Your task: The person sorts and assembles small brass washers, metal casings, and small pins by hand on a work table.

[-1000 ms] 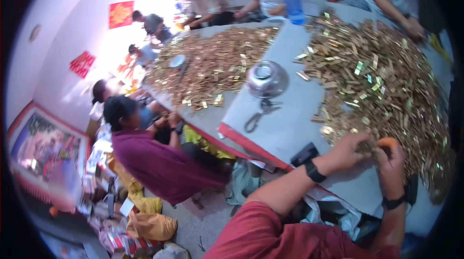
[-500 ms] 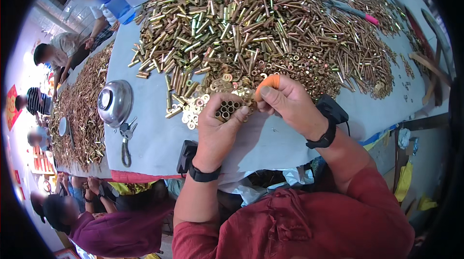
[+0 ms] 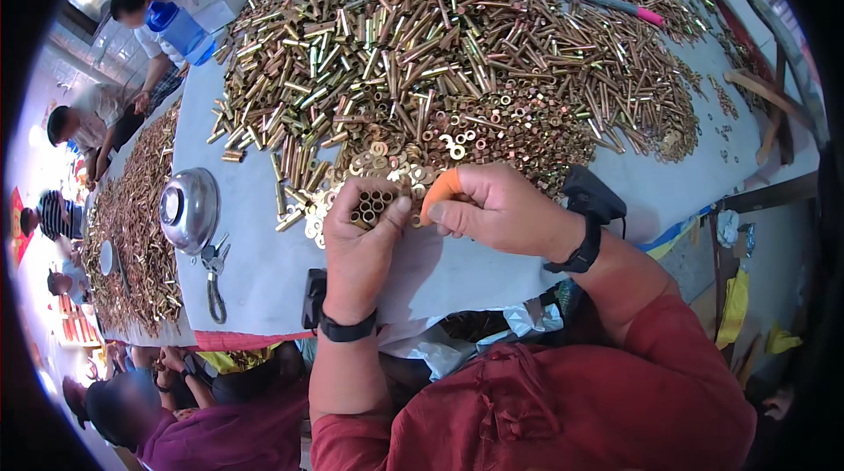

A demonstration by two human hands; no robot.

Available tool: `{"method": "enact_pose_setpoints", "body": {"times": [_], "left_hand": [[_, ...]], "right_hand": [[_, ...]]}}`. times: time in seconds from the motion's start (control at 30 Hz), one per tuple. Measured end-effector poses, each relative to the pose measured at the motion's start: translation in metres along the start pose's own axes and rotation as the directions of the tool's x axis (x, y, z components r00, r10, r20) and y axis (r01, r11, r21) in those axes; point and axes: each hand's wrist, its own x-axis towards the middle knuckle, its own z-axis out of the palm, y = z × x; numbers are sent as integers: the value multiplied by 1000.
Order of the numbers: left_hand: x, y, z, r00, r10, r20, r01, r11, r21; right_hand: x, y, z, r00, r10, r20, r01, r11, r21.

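My left hand [image 3: 356,247] is closed around a bundle of several gold-coloured metal tubes [image 3: 373,206], their open round ends facing up. Close beside it, my right hand [image 3: 505,216] has an orange cover [image 3: 440,193] on its index finger. Its thumb and fingers are drawn together just right of the bundle; anything between them is too hidden to make out. Loose flat washers [image 3: 382,160] lie just beyond both hands. Past them spreads a large heap of metal tubes and bolts [image 3: 396,40], with small nuts [image 3: 527,132] at its near right side.
At left a shiny metal bowl [image 3: 189,210] rests upside down near keys [image 3: 214,262]. A pink-ended tool [image 3: 629,11] lies on the heap. A blue bottle [image 3: 180,29] stands far left. People sit around a second heap [image 3: 132,225]; one in purple [image 3: 220,427] is nearby.
The whole view has shifted, so the table's things appear further left. My right fingers have come down and nearer to me, beside the bundle. My left hand still grips the tubes.
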Motion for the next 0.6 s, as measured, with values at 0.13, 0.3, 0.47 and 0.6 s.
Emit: {"method": "enact_pose_setpoints", "body": {"times": [0.13, 0.3, 0.47, 0.6], "left_hand": [[-4, 0, -11, 884, -35, 466, -103, 958, 268], [-5, 10, -1, 652, -194, 733, -47, 954, 295], [-1, 3, 0, 868, 13, 497, -172, 946, 276], [3, 8, -1, 945, -246, 216, 233, 969, 84]], "right_hand": [[13, -7, -40, 959, -177, -222, 52, 878, -476], [21, -4, -68, 832, -514, -208, -51, 303, -952], [27, 3, -55, 830, -548, -109, -30, 152, -988], [29, 0, -53, 814, -552, -183, -21, 286, -958]]}}
